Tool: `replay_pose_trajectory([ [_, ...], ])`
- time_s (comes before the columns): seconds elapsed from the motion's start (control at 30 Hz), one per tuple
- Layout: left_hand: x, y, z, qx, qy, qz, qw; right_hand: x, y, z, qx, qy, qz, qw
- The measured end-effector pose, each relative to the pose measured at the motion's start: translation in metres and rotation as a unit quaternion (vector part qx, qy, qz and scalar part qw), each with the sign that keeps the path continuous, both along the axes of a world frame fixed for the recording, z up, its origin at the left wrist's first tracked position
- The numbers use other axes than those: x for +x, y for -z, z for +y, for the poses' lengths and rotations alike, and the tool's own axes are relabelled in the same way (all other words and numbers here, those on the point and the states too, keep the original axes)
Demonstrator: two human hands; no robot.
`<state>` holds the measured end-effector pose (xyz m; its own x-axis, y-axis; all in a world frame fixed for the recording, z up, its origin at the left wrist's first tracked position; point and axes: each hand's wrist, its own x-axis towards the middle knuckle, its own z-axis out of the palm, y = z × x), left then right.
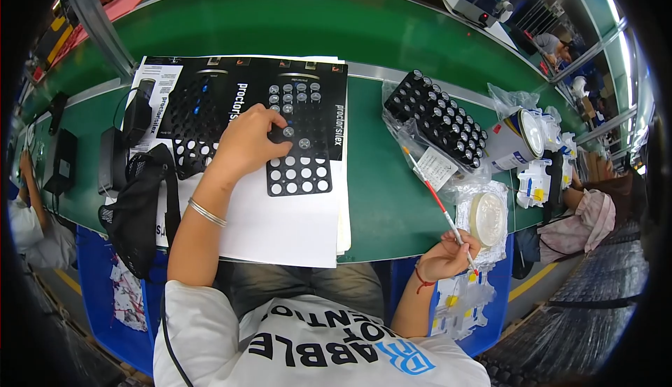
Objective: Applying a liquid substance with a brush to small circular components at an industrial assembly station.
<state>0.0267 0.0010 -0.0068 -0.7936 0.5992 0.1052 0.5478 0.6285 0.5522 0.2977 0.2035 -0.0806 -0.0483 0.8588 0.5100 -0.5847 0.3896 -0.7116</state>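
Left hand (246, 142): our fingers curl and press on the black tray (297, 135).
Right hand (448, 255): well right of the tray, we pinch a thin stick (437, 200).
Care: we should hold the tray flat.

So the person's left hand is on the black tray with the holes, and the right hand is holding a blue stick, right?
Not quite. The head view shows the stick in the right hand is red and white, not blue. The left hand does rest on the black tray with the holes.
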Motion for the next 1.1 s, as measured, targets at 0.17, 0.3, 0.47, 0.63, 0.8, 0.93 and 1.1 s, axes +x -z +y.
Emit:
replay_pose_trajectory([
  [0.17,0.000,0.001,0.004,-0.034,-0.024,0.020,0.999,0.000,0.000,0.000,-0.002,0.000,0.001,1.000],
  [0.3,-0.001,0.007,0.004,-0.006,-0.010,0.048,0.999,0.000,-0.001,-0.001,-0.009,0.002,0.004,1.000],
  [0.47,0.002,0.000,0.008,-0.004,-0.019,0.050,0.999,0.003,0.002,0.002,0.003,-0.004,-0.001,1.000],
  [0.63,-0.002,-0.007,0.023,0.051,-0.052,0.140,0.988,0.003,0.002,0.003,0.008,-0.006,-0.008,1.000],
  [0.8,-0.011,0.013,0.043,0.061,-0.014,0.256,0.965,0.003,0.001,0.002,0.003,-0.004,-0.003,1.000],
  [0.93,-0.012,0.020,0.046,0.037,-0.032,0.269,0.962,0.005,0.006,0.005,0.018,-0.013,-0.013,1.000],
  [1.1,-0.013,0.020,0.048,0.020,-0.047,0.272,0.961,0.005,0.006,0.004,0.009,-0.012,-0.004,1.000],
])
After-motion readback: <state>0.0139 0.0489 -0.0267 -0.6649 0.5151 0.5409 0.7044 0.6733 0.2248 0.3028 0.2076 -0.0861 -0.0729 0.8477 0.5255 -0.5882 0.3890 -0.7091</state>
